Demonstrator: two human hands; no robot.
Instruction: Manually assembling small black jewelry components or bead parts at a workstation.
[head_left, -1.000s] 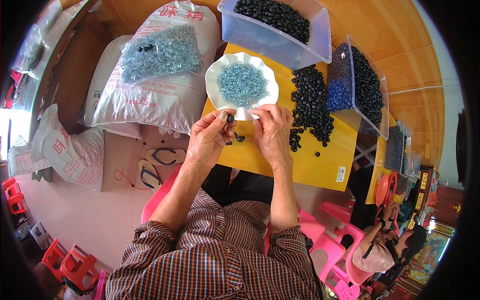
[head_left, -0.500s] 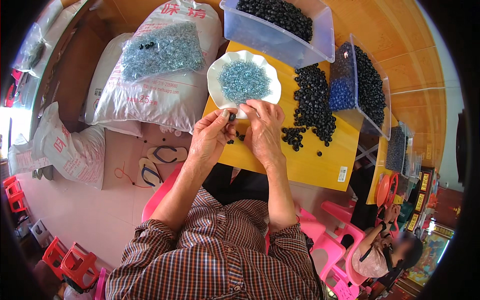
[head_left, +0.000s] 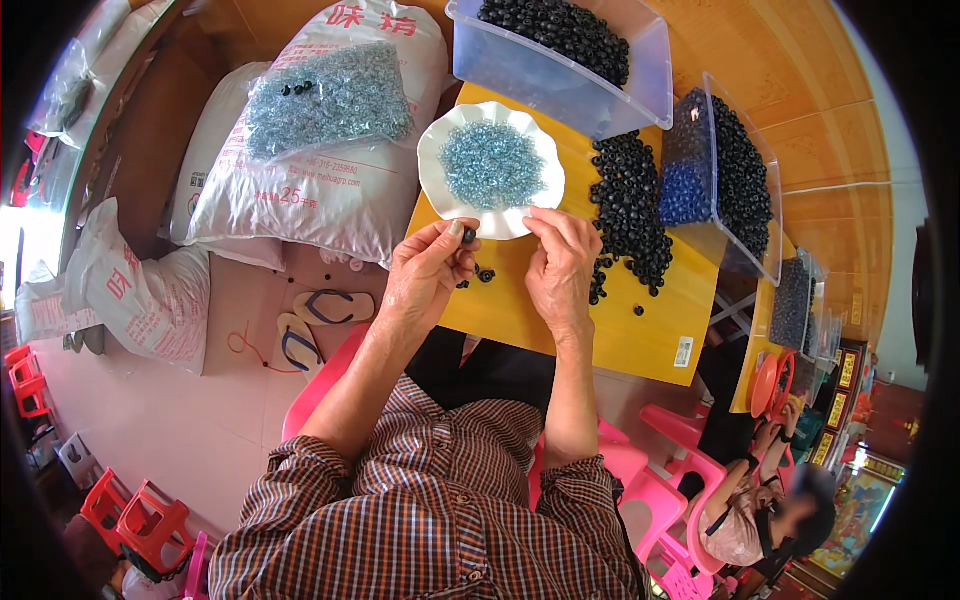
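Note:
In my left hand (head_left: 425, 270) a small round black piece (head_left: 469, 235), bead-like in shape, is pinched between thumb and fingers. To its right, my right hand (head_left: 562, 275) has its thumb and fingertips pressed together beside the near right rim of a white scalloped plate (head_left: 431, 170). Whatever those fingertips hold, if anything, is too small to make out. A heap of small clear bluish pieces (head_left: 490, 165) fills the plate's middle. Loose black pieces (head_left: 630, 215) lie spread right of my right hand, and a few more (head_left: 486, 275) sit beside my left fingers.
Behind the plate stands a clear bin (head_left: 560, 85) of black pieces; another bin (head_left: 715, 190) stands at the right of the yellow table (head_left: 620, 335). A bag of clear pieces (head_left: 330, 100) rests on a white sack (head_left: 300, 205). A person (head_left: 760, 510) sits at far right.
My right hand has moved right, away from the black piece, to the plate's near right edge. My left hand keeps its pinch on the piece, almost in the same place.

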